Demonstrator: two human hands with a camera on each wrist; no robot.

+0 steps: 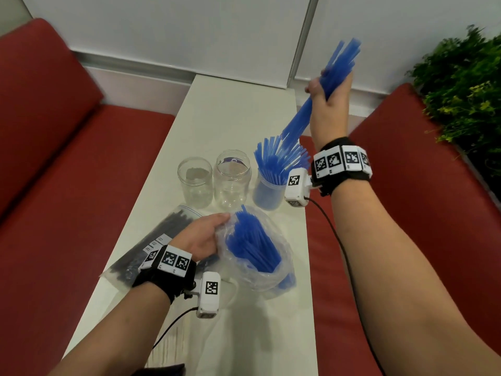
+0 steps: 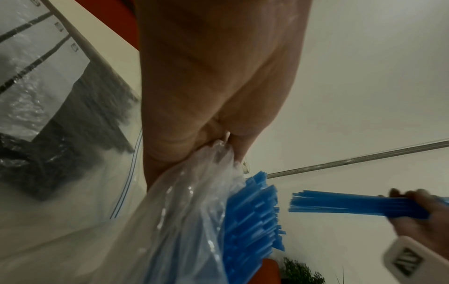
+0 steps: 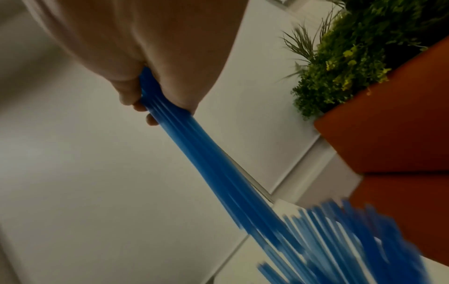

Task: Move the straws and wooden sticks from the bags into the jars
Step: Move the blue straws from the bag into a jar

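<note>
I see bundle of thin blue plastic straws (image 1: 322, 88) gripped in my right hand (image 1: 329, 96), raised above straw-filled clear jar (image 1: 267, 189). My left hand (image 1: 202, 237) pinches rim of clear plastic bag (image 1: 271, 278) of straws on white table (image 1: 230, 118).

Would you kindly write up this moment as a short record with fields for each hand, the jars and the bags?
left hand: pinches the rim of the clear bag, holding it open
clear bag: still holds many blue straws
right hand: grips a bundle of blue straws, raised above the right jar
right jar: already filled with blue straws
middle jar: no straws inside
left jar: no straws inside
dark-stick bag: lies flat on the white table, under the left wrist
</note>
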